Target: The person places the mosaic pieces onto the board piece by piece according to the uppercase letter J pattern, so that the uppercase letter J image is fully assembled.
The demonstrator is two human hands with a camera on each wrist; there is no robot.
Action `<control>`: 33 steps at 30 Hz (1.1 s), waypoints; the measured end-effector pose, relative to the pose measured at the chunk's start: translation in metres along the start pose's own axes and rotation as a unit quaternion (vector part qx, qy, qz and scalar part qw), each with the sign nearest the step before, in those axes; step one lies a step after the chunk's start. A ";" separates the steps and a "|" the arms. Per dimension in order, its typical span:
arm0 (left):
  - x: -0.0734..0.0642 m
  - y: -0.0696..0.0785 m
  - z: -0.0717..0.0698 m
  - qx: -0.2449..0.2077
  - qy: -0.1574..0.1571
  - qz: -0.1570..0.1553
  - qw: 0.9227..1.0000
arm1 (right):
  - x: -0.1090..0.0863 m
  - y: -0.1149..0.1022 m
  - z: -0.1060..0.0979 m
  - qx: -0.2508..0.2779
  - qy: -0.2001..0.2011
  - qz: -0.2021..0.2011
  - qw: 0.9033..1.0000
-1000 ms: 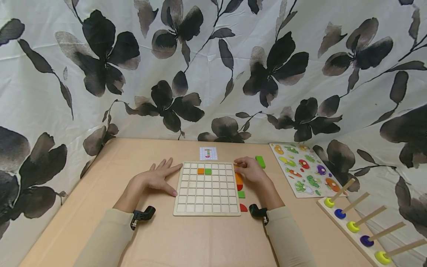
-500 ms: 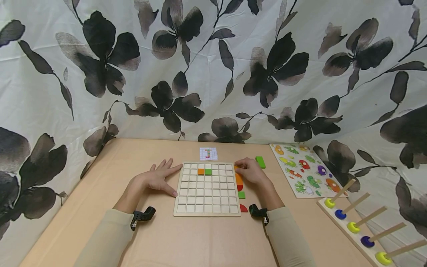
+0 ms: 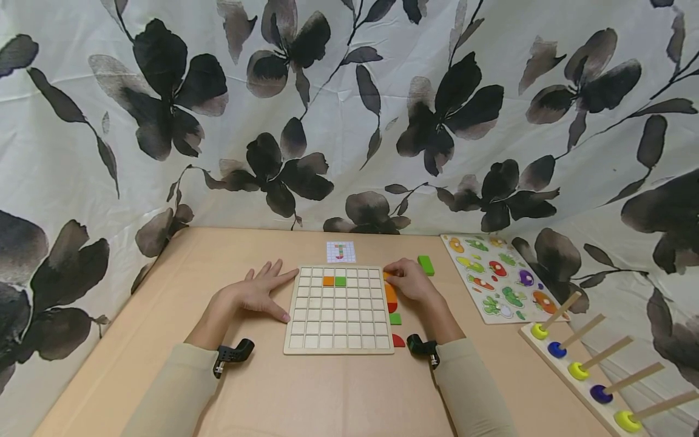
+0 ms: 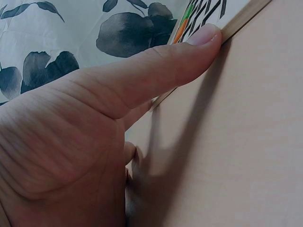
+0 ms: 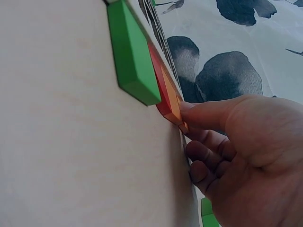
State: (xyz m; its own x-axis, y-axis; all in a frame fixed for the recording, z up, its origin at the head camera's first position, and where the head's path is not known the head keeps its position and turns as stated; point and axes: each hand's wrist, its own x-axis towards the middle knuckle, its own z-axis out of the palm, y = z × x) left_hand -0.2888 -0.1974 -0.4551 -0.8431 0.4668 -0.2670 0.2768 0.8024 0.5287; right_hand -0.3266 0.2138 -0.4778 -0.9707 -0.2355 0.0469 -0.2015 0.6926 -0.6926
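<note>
A pale wooden grid board (image 3: 341, 331) lies on the table, with an orange square (image 3: 328, 281) and a green square (image 3: 340, 281) side by side in its second row. My left hand (image 3: 253, 295) is spread at the board's left side, thumb and index fingertip at its edge. At the upper right edge, my right hand (image 3: 416, 282) pinches a small orange block (image 5: 184, 127) between thumb and curled fingers. Beside that hand lie a larger orange piece (image 3: 391, 294), a red piece (image 3: 392, 307) and a green block (image 3: 395, 318). Lower down is a red rounded piece (image 3: 398, 341).
Behind the board lies a gridded card (image 3: 341, 252) with a coloured J-like figure. Another green block (image 3: 426, 266) is beyond my right hand. Farther right are a vegetable picture board (image 3: 505, 279) and a white base with slanting pegs (image 3: 592, 340) and rings. Floral cloth (image 3: 349, 121) hangs behind.
</note>
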 end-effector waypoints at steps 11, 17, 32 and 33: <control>0.000 0.001 0.001 0.001 -0.002 0.004 1.000 | -0.002 -0.001 0.001 0.009 0.006 0.006 1.000; 0.000 0.001 0.001 0.003 -0.003 0.003 1.000 | -0.002 -0.001 0.002 0.010 0.008 0.007 1.000; -0.001 0.000 0.001 0.008 0.001 0.007 1.000 | -0.002 -0.001 0.000 0.028 0.029 -0.006 0.999; -0.001 0.000 0.001 0.008 0.000 0.007 1.000 | -0.002 -0.001 -0.001 0.026 0.031 -0.007 0.999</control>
State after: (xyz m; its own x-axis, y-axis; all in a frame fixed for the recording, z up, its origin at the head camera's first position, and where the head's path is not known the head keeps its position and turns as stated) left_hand -0.2877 -0.1976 -0.4558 -0.8395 0.4772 -0.2597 0.2949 0.8017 0.5199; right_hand -0.3245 0.2140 -0.4768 -0.9744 -0.2008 0.1006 -0.2097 0.6527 -0.7280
